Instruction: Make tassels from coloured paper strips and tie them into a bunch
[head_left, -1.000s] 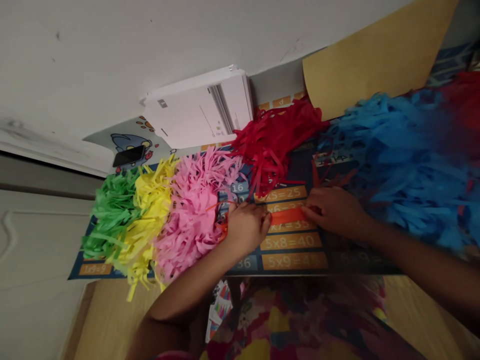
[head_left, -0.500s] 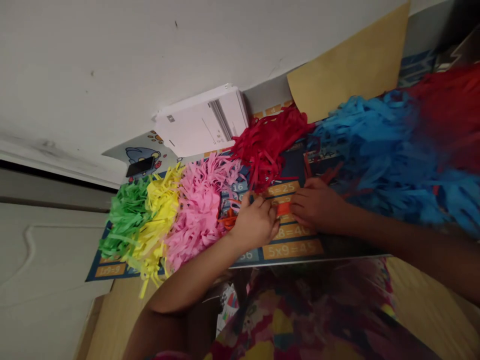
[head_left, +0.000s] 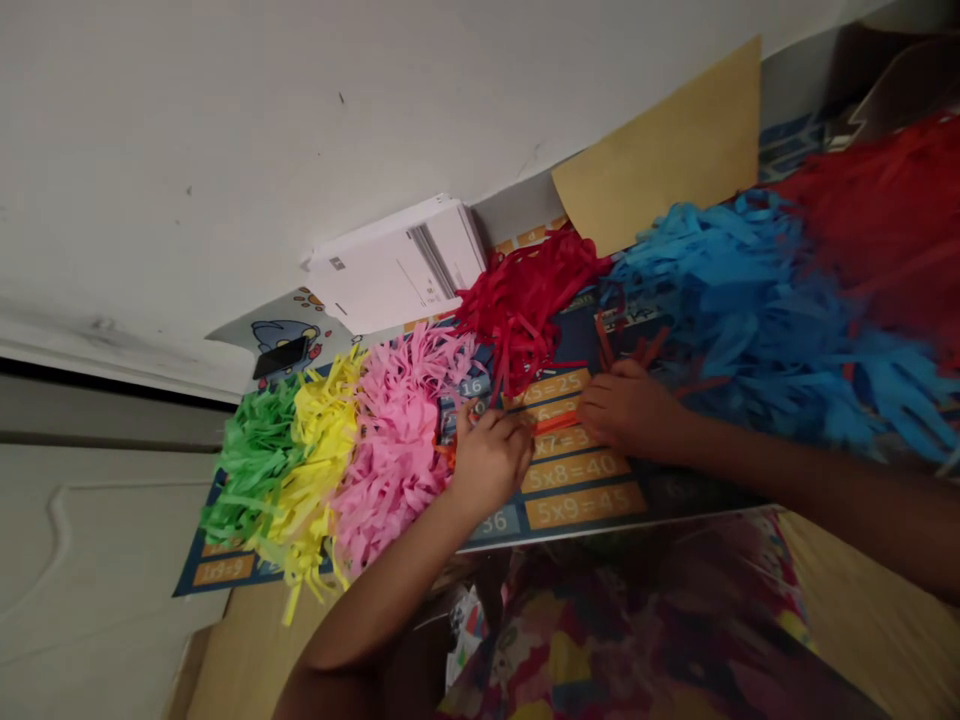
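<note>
A narrow orange paper strip (head_left: 555,423) lies across the printed multiplication chart (head_left: 585,507), running between my hands. My left hand (head_left: 491,460) rests at the edge of the pink shredded paper (head_left: 397,450), its fingertips at the strip's left end. My right hand (head_left: 630,410) holds the other end, next to the blue shredded paper (head_left: 735,310). Small orange scraps (head_left: 446,455) show beside my left hand. Red shredded paper (head_left: 521,305) lies just above the hands. Green (head_left: 255,470) and yellow (head_left: 322,440) shreds lie further left.
A white paper stack (head_left: 397,265), a brown card sheet (head_left: 660,160) and a black phone (head_left: 281,357) lie along the wall. More red shreds (head_left: 877,220) lie far right. A patterned cloth (head_left: 637,630) is below the chart, beside a wooden surface (head_left: 255,640).
The orange strip now looks much narrower, as if folded or turned edge-on. My hands stay close around it. The whole view has drifted and tilted slightly.
</note>
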